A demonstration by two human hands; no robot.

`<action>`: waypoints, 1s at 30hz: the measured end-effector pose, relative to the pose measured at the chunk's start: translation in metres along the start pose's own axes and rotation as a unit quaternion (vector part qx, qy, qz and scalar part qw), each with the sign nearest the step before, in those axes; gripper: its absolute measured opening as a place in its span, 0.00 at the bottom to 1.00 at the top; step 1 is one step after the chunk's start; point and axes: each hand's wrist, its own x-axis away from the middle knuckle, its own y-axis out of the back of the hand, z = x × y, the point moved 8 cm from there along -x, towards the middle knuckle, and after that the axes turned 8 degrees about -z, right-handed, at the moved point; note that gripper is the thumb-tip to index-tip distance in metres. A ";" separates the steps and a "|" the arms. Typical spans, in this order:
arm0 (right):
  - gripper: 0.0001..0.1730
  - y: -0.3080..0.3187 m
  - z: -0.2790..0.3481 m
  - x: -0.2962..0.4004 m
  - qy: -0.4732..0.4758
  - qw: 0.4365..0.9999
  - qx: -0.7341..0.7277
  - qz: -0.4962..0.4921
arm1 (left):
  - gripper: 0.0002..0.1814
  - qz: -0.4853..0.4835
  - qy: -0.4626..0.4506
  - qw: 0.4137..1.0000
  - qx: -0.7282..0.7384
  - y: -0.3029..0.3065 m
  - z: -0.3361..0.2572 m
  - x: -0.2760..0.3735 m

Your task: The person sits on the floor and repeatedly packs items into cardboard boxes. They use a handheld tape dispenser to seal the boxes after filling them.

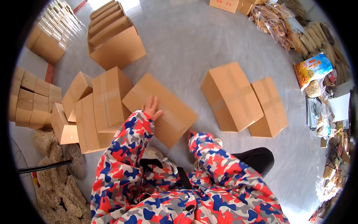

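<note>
A cardboard box (170,112) with tape along its upper face lies at an angle on the floor in front of me. My left hand (152,107) rests flat on that face, fingers slightly spread. At the box's near right corner, the camouflage sleeve hides most of my right hand (192,133); only a small reddish bit shows past the cuff, and whether it holds anything cannot be made out. Left of the box, a taped carton (109,98) leans on another carton (86,123). Two more taped boxes, a larger one (235,95) and a smaller one (270,106), stand to the right.
An open-topped carton (120,44) holding upright cardboard pieces is at the upper left. Stacked boxes (36,98) line the left side. A fan's round base (75,161) stands near bulky bagged goods (61,193). Plastic bags (274,25) and a blue-yellow packet (314,70) lie along the right.
</note>
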 end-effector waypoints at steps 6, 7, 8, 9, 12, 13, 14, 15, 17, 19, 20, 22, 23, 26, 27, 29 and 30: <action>0.32 0.015 -0.007 0.053 0.040 0.993 -0.101 -0.036 | 0.49 -0.067 0.160 0.980 -0.097 0.060 0.159 -0.009; 0.31 0.020 -0.011 0.061 0.047 0.991 -0.120 -0.047 | 0.49 -0.080 0.184 0.975 -0.093 0.067 0.157 0.001; 0.31 0.035 -0.026 0.063 0.032 0.988 -0.127 -0.080 | 0.48 -0.091 0.191 0.974 -0.076 0.068 0.127 -0.001; 0.31 0.053 -0.039 0.063 0.018 0.984 -0.134 -0.116 | 0.48 -0.102 0.200 0.973 -0.061 0.068 0.103 0.000; 0.29 0.117 -0.067 0.051 -0.029 0.959 -0.143 -0.243 | 0.38 -0.043 0.211 0.976 -0.003 0.087 0.041 0.023; 0.29 0.138 -0.061 0.046 -0.029 0.949 -0.144 -0.280 | 0.37 -0.025 0.210 0.977 -0.005 0.092 0.039 0.043; 0.28 0.156 -0.055 0.043 -0.027 0.938 -0.161 -0.305 | 0.36 0.005 0.197 0.980 -0.010 0.089 0.041 0.061; 0.28 0.166 -0.034 0.038 -0.004 0.931 -0.198 -0.307 | 0.36 0.034 0.196 0.980 -0.020 0.091 0.052 0.090; 0.29 0.193 -0.026 0.049 0.007 0.898 -0.357 -0.256 | 0.34 0.119 0.131 0.984 -0.010 0.061 0.033 0.105; 0.25 0.200 -0.011 0.064 0.113 0.867 -0.430 -0.224 | 0.33 0.196 0.072 0.978 0.012 0.036 0.012 0.120; 0.21 0.195 0.003 0.079 0.147 0.845 -0.494 -0.143 | 0.32 0.218 0.058 0.974 0.035 0.031 0.005 0.130; 0.18 0.201 0.000 0.123 0.170 0.815 -0.547 -0.091 | 0.31 0.225 0.010 0.967 0.115 0.026 -0.040 0.118; 0.18 0.195 -0.005 0.137 0.175 0.825 -0.532 -0.080 | 0.30 0.206 0.010 0.964 0.169 0.036 -0.061 0.114; 0.18 0.178 -0.001 0.175 0.214 0.835 -0.507 -0.033 | 0.24 0.163 0.036 0.896 0.412 0.078 -0.118 0.111; 0.18 0.173 0.000 0.181 0.230 0.833 -0.503 -0.021 | 0.21 0.161 0.027 0.839 0.518 0.080 -0.135 0.110; 0.18 0.159 -0.003 0.188 0.260 0.834 -0.487 0.007 | 0.17 0.196 0.020 0.736 0.648 0.078 -0.159 0.112; 0.17 0.155 -0.001 0.192 0.251 0.830 -0.499 0.014 | 0.15 0.236 0.023 0.699 0.675 0.072 -0.168 0.114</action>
